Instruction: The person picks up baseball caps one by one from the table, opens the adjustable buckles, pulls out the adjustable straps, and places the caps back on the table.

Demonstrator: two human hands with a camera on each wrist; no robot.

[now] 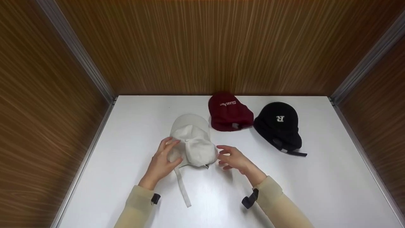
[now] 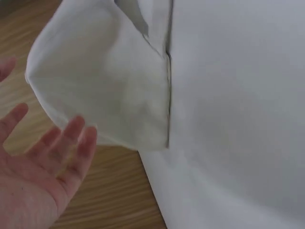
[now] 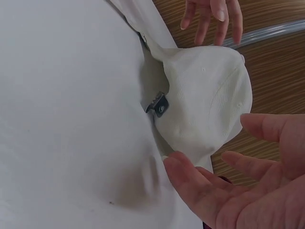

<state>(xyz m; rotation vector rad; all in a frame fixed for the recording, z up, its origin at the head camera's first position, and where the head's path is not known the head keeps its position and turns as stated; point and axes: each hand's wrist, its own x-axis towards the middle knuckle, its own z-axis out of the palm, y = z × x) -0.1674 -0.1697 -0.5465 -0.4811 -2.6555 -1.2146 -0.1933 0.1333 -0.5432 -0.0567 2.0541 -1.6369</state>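
In the head view, a white cap lies on a smooth white tabletop, its brim toward the back wall. That wall and both side walls are brown, streaked wood-grain panels, with grey metal rails in the corners on either side of the cap. A pale strap trails from the cap's near edge. The left hand is at the cap's left side, thumb and fingers spread; the right hand is at its right, fingers loosely parted. A red cap sits beyond the white cap to the right, bearing small white lettering (too small to read surely). Farther right of the white cap, a black cap shows a large white letter R.

In the left wrist view, the white cap's panels show no readable writing. The left hand is beside it, palm in sight, fingers apart; whether the fingertips touch the fabric I cannot tell.

In the right wrist view, a dark buckle sits at the white cap's rear opening. The right hand's curved, separated fingers are close beside the crown; contact is unclear.
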